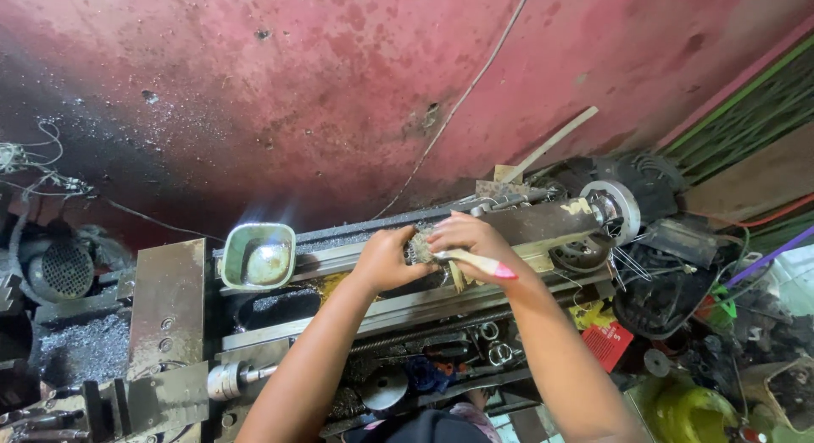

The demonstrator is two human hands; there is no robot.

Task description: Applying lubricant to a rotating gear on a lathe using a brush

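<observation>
Both of my hands meet over the bed of a metal lathe. My left hand is closed around a round, dirty metal part on the lathe's carriage. My right hand rests on the same part from the right and holds a paintbrush with a cream handle and red tip; its bristles point down toward the bed. What lies under the hands is hidden.
A lit green work lamp stands left of my hands. The tailstock and its handwheel sit to the right. Metal shavings fill the left tray. A pink wall rises behind. Clutter, a red packet and yellow-green can lie at right.
</observation>
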